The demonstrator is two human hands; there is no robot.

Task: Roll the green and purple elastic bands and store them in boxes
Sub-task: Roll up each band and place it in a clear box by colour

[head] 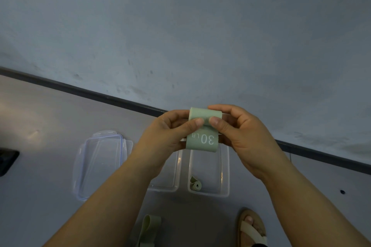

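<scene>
The left hand (170, 132) and right hand (239, 130) pinch the half-rolled band (202, 138) above the box (210, 172) holding one roll (195, 184), likely to keep its coils tight.

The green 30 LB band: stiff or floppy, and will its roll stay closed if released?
Probably floppy: the 30 LB band hangs limp below its roll, and another green band lies slack on the floor. The roll may loosen if released: left hand and right hand pinch it. The rolled band in the clear box is coiled.
</scene>
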